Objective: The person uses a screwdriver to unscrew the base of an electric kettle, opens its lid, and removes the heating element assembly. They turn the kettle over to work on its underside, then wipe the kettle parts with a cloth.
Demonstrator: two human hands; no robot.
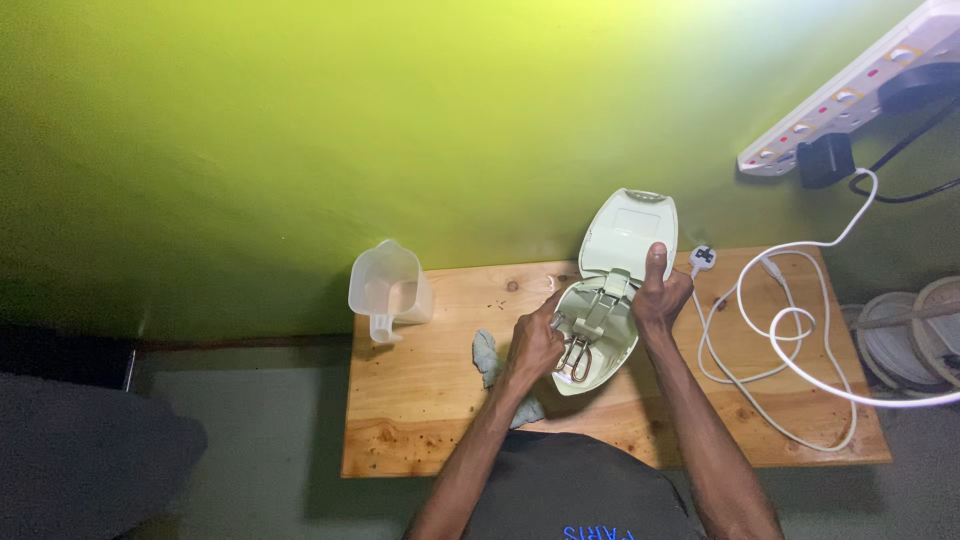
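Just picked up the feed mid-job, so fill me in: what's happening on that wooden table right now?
A person holds an opened pale green kettle tilted over the wooden table. The right hand grips its rim beside the raised lid, and the left hand reaches inside near the coiled heating element. A grey cloth lies under the left wrist. A clear plastic jug stands at the table's far left, and a white cord lies looped on the right.

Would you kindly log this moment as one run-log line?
left hand: inside open pale green kettle, by heating coil | right hand: gripping kettle rim | grey cloth: under left forearm | clear jug: on wooden table
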